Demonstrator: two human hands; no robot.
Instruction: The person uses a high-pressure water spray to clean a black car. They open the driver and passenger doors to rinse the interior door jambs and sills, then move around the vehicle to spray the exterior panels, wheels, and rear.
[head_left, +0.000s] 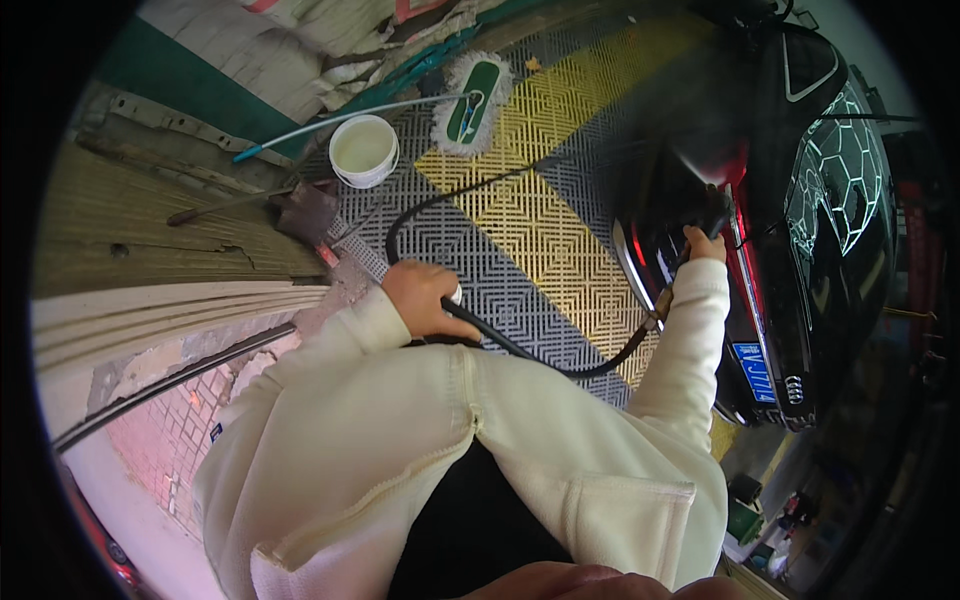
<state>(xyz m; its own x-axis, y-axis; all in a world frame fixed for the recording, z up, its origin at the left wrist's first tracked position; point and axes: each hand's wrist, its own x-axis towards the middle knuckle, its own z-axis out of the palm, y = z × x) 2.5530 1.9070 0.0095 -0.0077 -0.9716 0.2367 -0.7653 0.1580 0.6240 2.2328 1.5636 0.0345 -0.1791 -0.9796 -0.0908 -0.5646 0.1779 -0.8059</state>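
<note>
My right hand (703, 244) grips the handle of a spray gun (718, 210), which points at the rear of a black Audi car (825, 300) beside the red tail light (731, 176). A pale mist hangs over the car's corner. From the gun a black hose (517, 346) loops low in front of me to my left hand (427, 298), whose fingers curl round it near my waist. Beyond that hand the hose bends over the floor and runs towards the car. The gun's nozzle is hard to make out.
A white bucket (364, 151) stands on the yellow and grey plastic grid floor (555, 255). Near it lies a fringed mop head (472, 103) with a long pale-blue handle (337, 118). A dustpan (309, 211) rests by the wall at the left. Green and dark items lie at the lower right.
</note>
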